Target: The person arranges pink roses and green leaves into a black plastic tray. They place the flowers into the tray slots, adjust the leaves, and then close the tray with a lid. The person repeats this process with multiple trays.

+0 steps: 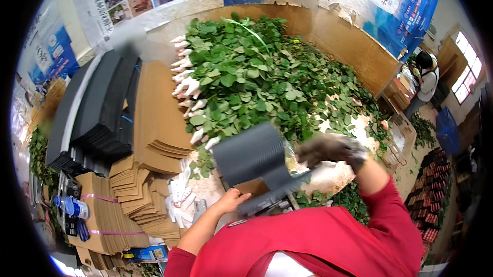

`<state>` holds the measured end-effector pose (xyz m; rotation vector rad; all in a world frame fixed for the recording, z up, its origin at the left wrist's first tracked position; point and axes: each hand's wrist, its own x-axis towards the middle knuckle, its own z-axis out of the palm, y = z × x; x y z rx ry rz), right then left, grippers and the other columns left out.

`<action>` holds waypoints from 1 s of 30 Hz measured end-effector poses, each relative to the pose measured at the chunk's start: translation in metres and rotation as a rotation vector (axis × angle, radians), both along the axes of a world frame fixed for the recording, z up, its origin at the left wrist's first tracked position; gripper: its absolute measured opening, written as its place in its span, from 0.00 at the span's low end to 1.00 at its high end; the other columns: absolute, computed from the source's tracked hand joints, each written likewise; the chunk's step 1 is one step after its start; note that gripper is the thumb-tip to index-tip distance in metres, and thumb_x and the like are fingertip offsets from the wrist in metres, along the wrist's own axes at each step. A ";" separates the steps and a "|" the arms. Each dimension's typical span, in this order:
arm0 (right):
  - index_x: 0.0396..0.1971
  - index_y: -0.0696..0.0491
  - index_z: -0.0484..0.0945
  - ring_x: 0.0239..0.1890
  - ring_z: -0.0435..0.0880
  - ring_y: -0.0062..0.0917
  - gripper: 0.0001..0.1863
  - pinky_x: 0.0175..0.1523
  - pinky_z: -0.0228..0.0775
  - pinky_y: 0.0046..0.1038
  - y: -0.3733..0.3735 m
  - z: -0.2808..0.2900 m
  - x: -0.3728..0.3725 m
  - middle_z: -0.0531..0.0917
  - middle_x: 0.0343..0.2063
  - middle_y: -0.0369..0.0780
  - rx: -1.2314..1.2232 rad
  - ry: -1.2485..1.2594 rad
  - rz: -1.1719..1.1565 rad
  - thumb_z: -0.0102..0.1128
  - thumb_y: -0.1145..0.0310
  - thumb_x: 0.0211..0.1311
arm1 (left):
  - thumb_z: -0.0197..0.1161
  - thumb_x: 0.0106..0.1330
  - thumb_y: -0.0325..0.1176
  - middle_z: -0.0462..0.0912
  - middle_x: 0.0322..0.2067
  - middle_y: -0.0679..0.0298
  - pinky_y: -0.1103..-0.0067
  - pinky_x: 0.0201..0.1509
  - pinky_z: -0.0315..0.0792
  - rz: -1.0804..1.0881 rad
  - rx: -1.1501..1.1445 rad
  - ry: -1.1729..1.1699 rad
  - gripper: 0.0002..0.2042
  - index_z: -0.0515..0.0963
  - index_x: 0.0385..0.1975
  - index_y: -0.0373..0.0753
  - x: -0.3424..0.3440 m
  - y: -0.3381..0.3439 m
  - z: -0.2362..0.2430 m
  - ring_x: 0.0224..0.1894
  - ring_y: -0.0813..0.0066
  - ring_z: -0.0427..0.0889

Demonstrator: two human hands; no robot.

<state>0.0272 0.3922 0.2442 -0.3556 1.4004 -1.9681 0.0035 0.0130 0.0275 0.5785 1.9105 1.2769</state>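
Observation:
Dark grey corrugated sheet (pixel 249 154) lies in front of me, its far part curved up and its near part flatter. My bare left hand (pixel 233 201) grips a small brown cardboard piece (pixel 252 188) at the sheet's near left side, thumb on top. To the right of the sheet, my right hand (pixel 331 149) wears a dirty grey glove and is smeared by motion. Whether it holds anything cannot be made out. Just beyond the sheet lies a heap of leafy green stems (pixel 246 77), with flower heads in white sleeves (pixel 187 87) along its left side.
Stacks of dark grey sheets (pixel 105 107) and brown cardboard (pixel 159 102) stand at left. Nearer are small cardboard pieces (pixel 138 200) and loose white sleeves (pixel 179 195). A cardboard wall (pixel 349 46) bounds the bench's far side. Another person (pixel 426 79) stands far right, near a blue crate (pixel 448 130).

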 end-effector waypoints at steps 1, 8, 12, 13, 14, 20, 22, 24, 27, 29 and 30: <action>0.59 0.62 0.74 0.53 0.81 0.33 0.26 0.58 0.74 0.33 -0.015 -0.015 -0.006 0.79 0.56 0.47 -0.020 -0.307 -0.208 0.60 0.66 0.61 | 0.59 0.70 0.46 0.85 0.26 0.53 0.70 0.38 0.74 -0.012 0.058 0.280 0.22 0.81 0.30 0.27 0.000 -0.004 -0.049 0.33 0.64 0.85; 0.42 0.54 0.83 0.27 0.81 0.21 0.17 0.30 0.71 0.24 -0.117 -0.160 -0.040 0.85 0.29 0.34 0.821 -0.131 0.471 0.60 0.58 0.59 | 0.63 0.68 0.49 0.85 0.30 0.54 0.75 0.37 0.75 0.142 -0.123 -0.091 0.23 0.80 0.40 0.28 0.011 0.008 -0.017 0.33 0.75 0.82; 0.30 0.53 0.83 0.24 0.80 0.21 0.13 0.31 0.71 0.28 -0.132 -0.141 -0.051 0.83 0.23 0.34 0.825 -0.177 0.473 0.61 0.58 0.56 | 0.71 0.57 0.51 0.78 0.50 0.51 0.64 0.55 0.68 0.077 -0.346 0.441 0.29 0.77 0.51 0.35 0.014 -0.005 0.006 0.53 0.61 0.75; 0.29 0.53 0.83 0.24 0.80 0.21 0.13 0.31 0.71 0.29 -0.136 -0.130 -0.054 0.83 0.22 0.34 0.986 -0.113 0.522 0.61 0.58 0.56 | 0.72 0.55 0.51 0.75 0.54 0.50 0.61 0.59 0.66 0.005 -0.453 0.770 0.31 0.76 0.53 0.36 0.015 -0.004 0.006 0.58 0.57 0.72; 0.27 0.52 0.82 0.22 0.78 0.20 0.11 0.30 0.70 0.29 -0.132 -0.142 -0.050 0.81 0.20 0.35 0.871 -0.172 0.407 0.60 0.60 0.55 | 0.73 0.49 0.51 0.71 0.59 0.55 0.59 0.71 0.52 -0.038 -0.472 0.714 0.36 0.73 0.58 0.41 0.011 -0.004 0.000 0.64 0.55 0.65; 0.35 0.55 0.84 0.31 0.84 0.30 0.22 0.36 0.74 0.32 0.044 -0.142 -0.031 0.85 0.29 0.43 1.574 0.104 0.426 0.55 0.50 0.61 | 0.73 0.48 0.53 0.72 0.58 0.60 0.56 0.74 0.50 -0.010 -0.356 0.795 0.36 0.74 0.58 0.45 0.005 -0.005 -0.012 0.62 0.57 0.67; 0.26 0.52 0.85 0.25 0.85 0.33 0.14 0.33 0.77 0.35 0.054 -0.081 -0.028 0.85 0.22 0.44 1.927 0.313 0.497 0.55 0.59 0.58 | 0.75 0.47 0.52 0.72 0.57 0.60 0.55 0.73 0.50 0.036 -0.374 0.776 0.35 0.75 0.56 0.45 0.009 -0.010 -0.015 0.62 0.56 0.67; 0.29 0.48 0.86 0.28 0.85 0.28 0.17 0.33 0.75 0.33 0.047 -0.056 -0.027 0.86 0.27 0.43 1.917 0.617 0.560 0.55 0.52 0.61 | 0.76 0.46 0.49 0.73 0.55 0.60 0.56 0.72 0.53 0.047 -0.372 0.766 0.34 0.76 0.54 0.45 0.005 -0.008 -0.022 0.61 0.54 0.67; 0.26 0.52 0.84 0.24 0.84 0.33 0.15 0.31 0.75 0.35 -0.037 -0.079 -0.040 0.85 0.23 0.43 1.229 0.787 0.313 0.57 0.57 0.62 | 0.78 0.43 0.45 0.73 0.52 0.58 0.59 0.68 0.58 0.034 -0.338 0.779 0.31 0.77 0.50 0.43 0.002 -0.008 -0.018 0.57 0.54 0.68; 0.25 0.53 0.84 0.22 0.83 0.31 0.18 0.30 0.74 0.34 -0.101 -0.130 -0.048 0.84 0.21 0.41 1.078 0.381 0.386 0.55 0.55 0.63 | 0.78 0.43 0.42 0.73 0.52 0.58 0.61 0.67 0.58 0.034 -0.337 0.832 0.30 0.76 0.48 0.41 0.002 -0.006 -0.015 0.56 0.54 0.69; 0.24 0.54 0.84 0.21 0.82 0.28 0.20 0.28 0.72 0.33 -0.128 -0.161 -0.050 0.84 0.20 0.39 1.041 0.120 0.437 0.55 0.53 0.64 | 0.76 0.45 0.39 0.72 0.53 0.57 0.61 0.69 0.57 -0.008 -0.381 0.798 0.29 0.76 0.50 0.40 0.001 -0.006 -0.016 0.58 0.53 0.68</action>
